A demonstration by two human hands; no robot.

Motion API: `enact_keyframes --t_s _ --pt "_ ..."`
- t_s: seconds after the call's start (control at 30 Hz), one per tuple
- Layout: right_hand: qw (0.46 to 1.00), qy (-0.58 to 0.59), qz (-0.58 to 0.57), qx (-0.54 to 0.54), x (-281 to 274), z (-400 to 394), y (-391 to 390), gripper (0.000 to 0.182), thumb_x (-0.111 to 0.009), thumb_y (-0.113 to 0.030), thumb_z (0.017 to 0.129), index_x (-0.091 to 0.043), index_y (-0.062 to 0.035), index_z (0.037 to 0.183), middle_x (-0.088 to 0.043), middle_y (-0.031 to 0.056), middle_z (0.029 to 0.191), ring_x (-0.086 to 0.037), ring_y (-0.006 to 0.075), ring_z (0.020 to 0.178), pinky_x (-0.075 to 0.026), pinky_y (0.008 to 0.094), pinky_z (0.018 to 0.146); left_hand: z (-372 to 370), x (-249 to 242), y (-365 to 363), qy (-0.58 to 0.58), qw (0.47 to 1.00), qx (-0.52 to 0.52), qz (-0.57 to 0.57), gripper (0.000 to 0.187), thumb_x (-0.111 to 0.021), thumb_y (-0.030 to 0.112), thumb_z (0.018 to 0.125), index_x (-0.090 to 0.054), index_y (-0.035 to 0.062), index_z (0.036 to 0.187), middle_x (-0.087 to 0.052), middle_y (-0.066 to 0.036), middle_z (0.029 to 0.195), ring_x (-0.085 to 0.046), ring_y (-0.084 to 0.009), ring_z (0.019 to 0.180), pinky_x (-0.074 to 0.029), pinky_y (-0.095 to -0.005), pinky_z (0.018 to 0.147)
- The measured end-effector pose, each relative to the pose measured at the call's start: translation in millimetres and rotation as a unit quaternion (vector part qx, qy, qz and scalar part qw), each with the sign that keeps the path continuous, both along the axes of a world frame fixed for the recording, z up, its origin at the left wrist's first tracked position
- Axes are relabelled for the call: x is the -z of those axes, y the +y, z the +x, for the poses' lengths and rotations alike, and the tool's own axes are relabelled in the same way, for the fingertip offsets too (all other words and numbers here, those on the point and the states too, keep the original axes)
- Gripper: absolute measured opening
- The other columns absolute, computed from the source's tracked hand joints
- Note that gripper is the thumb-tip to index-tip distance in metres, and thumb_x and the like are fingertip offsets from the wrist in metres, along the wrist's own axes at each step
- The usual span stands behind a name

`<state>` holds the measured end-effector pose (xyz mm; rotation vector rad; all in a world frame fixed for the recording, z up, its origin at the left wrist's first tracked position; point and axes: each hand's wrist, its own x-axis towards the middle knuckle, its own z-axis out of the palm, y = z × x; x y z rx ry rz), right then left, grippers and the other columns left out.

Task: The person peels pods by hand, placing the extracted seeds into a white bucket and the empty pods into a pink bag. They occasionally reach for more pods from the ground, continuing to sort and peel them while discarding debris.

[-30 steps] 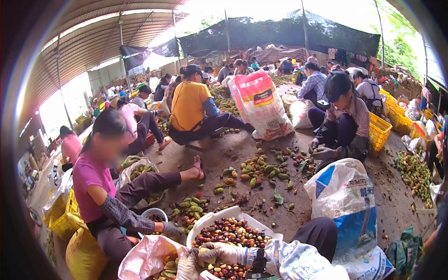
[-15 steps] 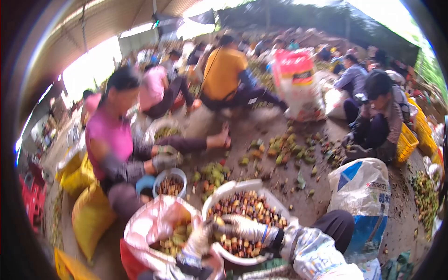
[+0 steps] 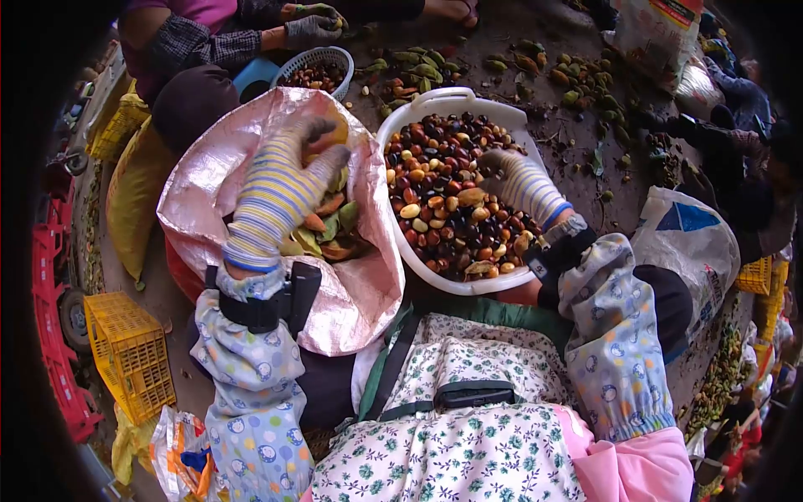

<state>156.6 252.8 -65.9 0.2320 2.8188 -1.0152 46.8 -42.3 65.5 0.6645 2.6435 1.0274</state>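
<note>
Fingers parted, the left hand [image 3: 276, 180] hangs above husks [image 3: 328, 227] in a sack [image 3: 355, 305], while seeds [image 3: 431, 171] fill a tub [image 3: 456, 287] beneath the right hand [image 3: 525, 182], its fingers' grip unclear, sack and tub apparently set close for easy reach.

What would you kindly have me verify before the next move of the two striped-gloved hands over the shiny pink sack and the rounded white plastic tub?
1. Shiny pink sack open at the mouth: ok; green and brown husk pieces show inside.
2. Striped-gloved left hand over the sack's opening: ok.
3. Striped-gloved right hand over the rounded white plastic tub: ok.
4. Right hand empty: cannot tell; its fingers blur against the glossy brown nuts.
5. Ground beyond the tub free of loose green pods: not ok; several lie there.
</note>
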Motion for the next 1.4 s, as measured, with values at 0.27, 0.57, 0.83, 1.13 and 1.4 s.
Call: enact_keyframes --t_s 0.27,0.57,0.83,1.13,1.4 --pt "0.985 -0.104 0.136 0.017 -10 1 -38 0.041 -0.070 -0.027 0.077 -0.058 -0.0087 0.112 -0.062 0.0201 0.104 -0.059 0.0378 0.099 -0.047 0.0426 0.084 33 29 34 -0.133 0.977 0.156 0.056 0.035 -0.063 0.018 0.085 -0.057 0.0006 0.114 -0.063 -0.015 0.104 -0.061 -0.0235 0.097 -0.047 -0.0328 0.087" --pt "0.818 -0.071 -0.571 0.013 -85 6 -54 0.038 -0.062 -0.022 0.088 -0.055 0.0005 0.118 -0.063 0.0048 0.101 -0.061 0.0107 0.088 -0.050 0.0241 0.081 39 59 51 -0.278 0.923 0.153 0.216 0.059 -0.062 0.014 0.087 -0.034 -0.0008 0.136 -0.051 -0.009 0.123 -0.050 -0.0164 0.110 -0.041 -0.0267 0.094" --pt "0.903 0.041 -0.427 -0.030 -106 5 -71 0.042 -0.066 -0.028 0.085 -0.057 0.0016 0.114 -0.064 0.0063 0.099 -0.057 0.0113 0.090 -0.047 0.0259 0.080 48 44 52 -0.270 0.903 0.162 0.294 0.058 -0.062 0.006 0.085 -0.036 0.0008 0.136 -0.050 -0.011 0.125 -0.048 -0.0164 0.115 -0.040 -0.0277 0.098" --pt "0.856 0.126 -0.500 0.024 -65 10 -93 0.035 -0.058 -0.030 0.091 -0.057 0.0003 0.110 -0.062 0.0040 0.095 -0.056 0.0092 0.086 -0.049 0.0246 0.076 52 57 49 -0.192 0.928 0.207 0.242 0.054 -0.045 -0.009 0.085 -0.034 0.0011 0.137 -0.052 -0.008 0.118 -0.052 -0.0144 0.108 -0.042 -0.0255 0.095" --pt "0.868 0.203 -0.452 0.030 -67 13 -94 0.029 -0.050 -0.028 0.095 -0.058 -0.0015 0.104 -0.061 0.0006 0.085 -0.055 0.0068 0.077 -0.047 0.0233 0.068 55 52 56 -0.232 0.907 0.138 0.323 0.033 -0.040 0.002 0.095 -0.046 -0.0004 0.128 -0.054 -0.010 0.117 -0.053 -0.0122 0.105 -0.043 -0.0235 0.093"
